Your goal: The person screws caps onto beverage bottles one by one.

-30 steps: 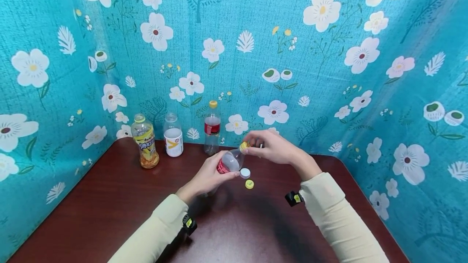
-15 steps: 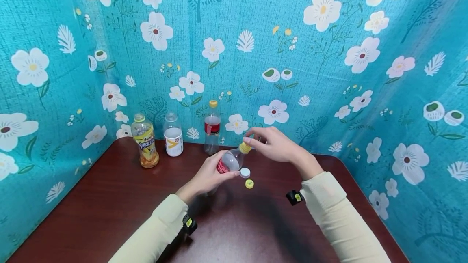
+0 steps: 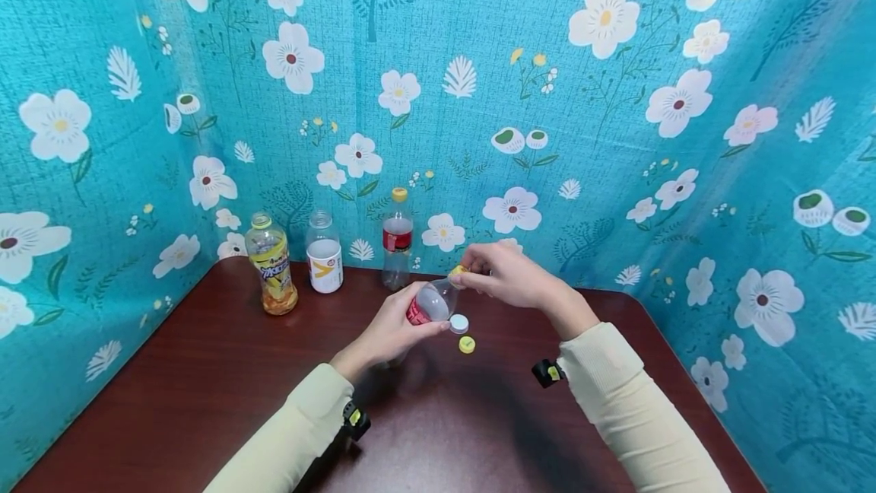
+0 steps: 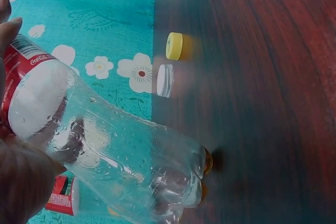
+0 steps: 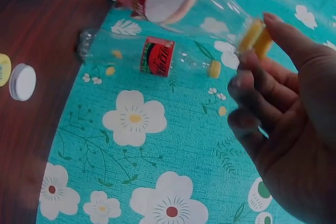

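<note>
My left hand [image 3: 390, 329] grips a clear plastic Coca-Cola bottle [image 3: 438, 300] around its red label. The bottle is tilted, its neck pointing up toward my right hand [image 3: 506, 274]. Thumb and fingers of that hand pinch a yellow bottle cap [image 5: 262, 44] at the bottle's mouth. Droplets cling to the inside of the bottle's clear wall in the left wrist view. Below the neck, a white cap [image 3: 458, 323] and a second yellow cap [image 3: 467, 345] lie on the table.
Along the back of the dark red table [image 3: 226, 371] stand an uncapped yellow-labelled bottle [image 3: 271, 268], an uncapped white-labelled bottle [image 3: 325, 261] and a Coca-Cola bottle [image 3: 397, 240] with a yellow cap. A blue flowered cloth [image 3: 438, 135] hangs behind and at both sides.
Half a second ago my right fingers were lifted and spread, with the cap on the neck showing more. Now they are curled in on the cap again. The left hand and bottle have hardly moved.
</note>
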Available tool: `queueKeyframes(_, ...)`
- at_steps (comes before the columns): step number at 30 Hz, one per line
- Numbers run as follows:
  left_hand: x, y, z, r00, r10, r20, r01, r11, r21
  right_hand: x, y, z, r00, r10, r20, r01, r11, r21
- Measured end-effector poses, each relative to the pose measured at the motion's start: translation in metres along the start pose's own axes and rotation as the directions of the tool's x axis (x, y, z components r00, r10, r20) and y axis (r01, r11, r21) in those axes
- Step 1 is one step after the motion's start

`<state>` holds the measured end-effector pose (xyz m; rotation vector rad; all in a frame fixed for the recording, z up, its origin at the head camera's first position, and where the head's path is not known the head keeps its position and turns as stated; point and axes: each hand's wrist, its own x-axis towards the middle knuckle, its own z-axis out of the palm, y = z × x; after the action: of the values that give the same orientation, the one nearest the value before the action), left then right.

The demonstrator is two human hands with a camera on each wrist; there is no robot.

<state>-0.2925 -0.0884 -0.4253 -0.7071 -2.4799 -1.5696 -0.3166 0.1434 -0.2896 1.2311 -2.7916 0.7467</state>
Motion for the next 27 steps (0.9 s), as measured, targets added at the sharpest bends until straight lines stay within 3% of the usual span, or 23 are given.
queueKeyframes(4,0.0,0.0,-0.001,1.0,0.006,-0.007,-0.006,1.0,-0.003,0.001,-0.001,0.001,0.999,-0.01,-0.045,0.006,0.997,-0.08)
queueKeyframes(14,0.0,-0.004,-0.001,1.0,-0.013,-0.013,0.013,0.999,-0.032,-0.003,0.0,-0.005,0.997,-0.069,0.019,0.069,0.997,0.034)
queueKeyframes(21,-0.003,-0.003,-0.001,1.0,-0.014,-0.001,0.014,0.999,-0.052,-0.001,-0.002,0.005,0.99,-0.117,-0.074,0.117,0.993,-0.011)
queueKeyframes(27,-0.004,-0.002,-0.003,1.0,-0.019,0.008,0.019,0.998,-0.061,0.0,-0.007,0.007,0.99,-0.079,-0.112,0.075,0.996,-0.041)
